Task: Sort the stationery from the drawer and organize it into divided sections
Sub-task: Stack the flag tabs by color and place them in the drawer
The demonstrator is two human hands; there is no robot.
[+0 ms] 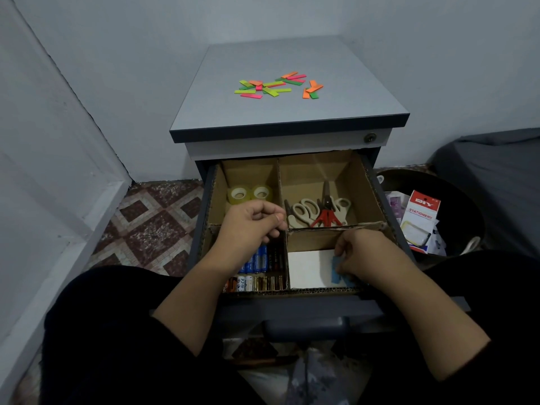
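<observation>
Down in the open drawer (377,182), the cardboard sections already hold sorted goods: tape rolls (249,194) at ten o'clock, scissors (317,211) at one, batteries (257,270) at seven. At five o'clock the right hand (365,252) pinches a small blue slip (336,268) over a white pad (309,268); it looks like paper tabs, though blur hides the detail. The left hand (251,226) hovers above the batteries, fingers curled, seemingly empty. Neon sticky flags (277,86) lie scattered on the cabinet top (292,118) at twelve, unsorted. They should be feather-light, thin and floppy, so pinch each by a short end, or sweep several together.
</observation>
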